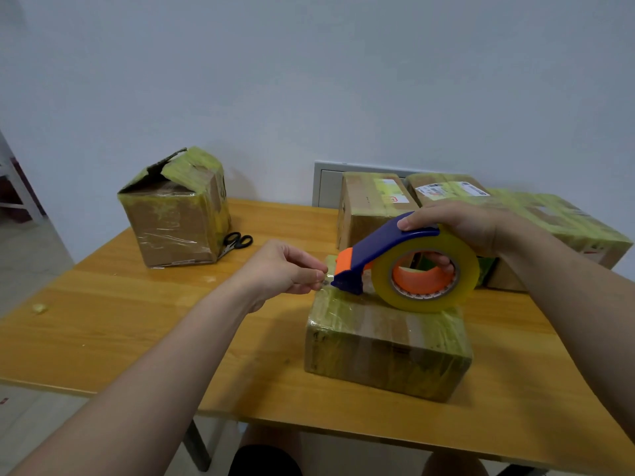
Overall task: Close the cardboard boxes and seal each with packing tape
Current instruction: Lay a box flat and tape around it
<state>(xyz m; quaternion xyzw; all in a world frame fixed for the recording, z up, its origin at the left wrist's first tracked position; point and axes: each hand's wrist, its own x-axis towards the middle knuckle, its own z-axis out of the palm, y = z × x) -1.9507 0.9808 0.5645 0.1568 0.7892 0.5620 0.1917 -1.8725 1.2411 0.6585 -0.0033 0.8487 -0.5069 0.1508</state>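
A closed cardboard box (385, 348), wrapped in yellowish tape, lies on the wooden table (137, 321) in front of me. On its top rests a blue and orange tape dispenser (364, 255) with a big roll of clear tape (426, 273). My right hand (460, 225) grips the dispenser over the roll, fingers through its core. My left hand (285, 269) pinches the loose tape end at the dispenser's blade, just off the box's left top edge. Another box (175, 214) stands at the back left with its top flap partly open.
Black scissors (237, 242) lie beside the back-left box. Several taped boxes (374, 204) are stacked at the back right, along the wall. A small scrap of tape (39, 308) lies near the table's left edge. The table's front edge is near my legs.
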